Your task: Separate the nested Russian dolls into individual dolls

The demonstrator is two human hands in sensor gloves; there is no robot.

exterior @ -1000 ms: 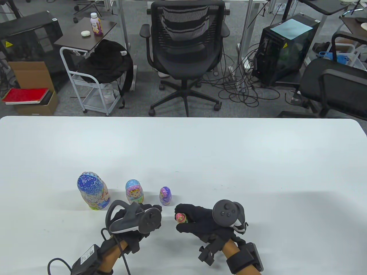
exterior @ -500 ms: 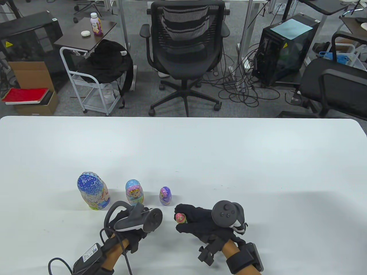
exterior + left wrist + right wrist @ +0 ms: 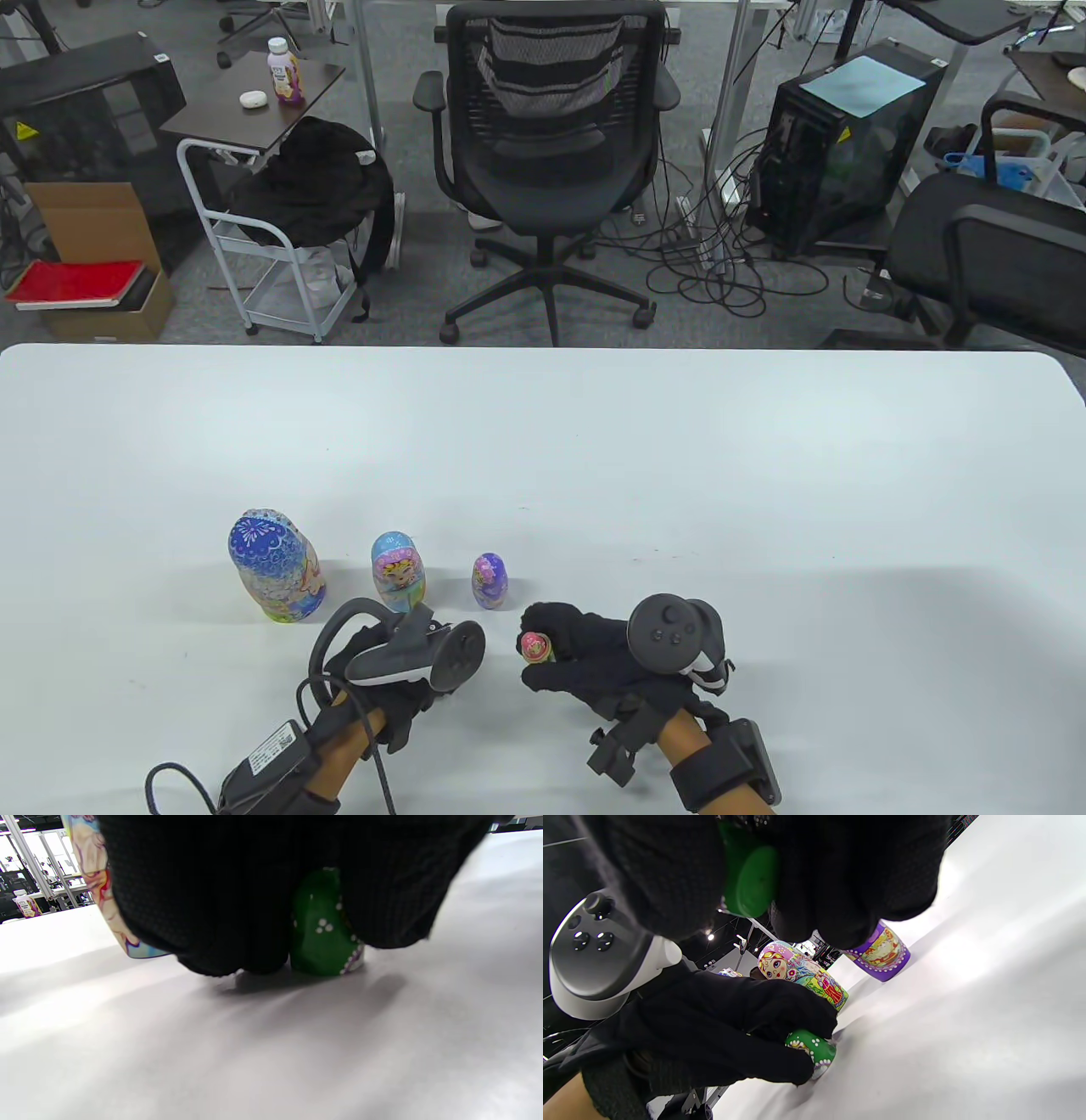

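While three dolls (image 3: 396, 572) stand at 12, left hand (image 3: 386, 671) grips green half (image 3: 324, 929), right hand (image 3: 594, 658) grips pink-topped doll (image 3: 534, 647), chair (image 3: 543, 161) behind table (image 3: 679, 467).

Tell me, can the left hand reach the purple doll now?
Probably yes. The purple doll stands free just beyond the left hand, nothing between them. But that hand already grips a green piece, so it must release it first.

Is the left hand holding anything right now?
Yes, the left hand grips a small green doll piece resting on the white table.
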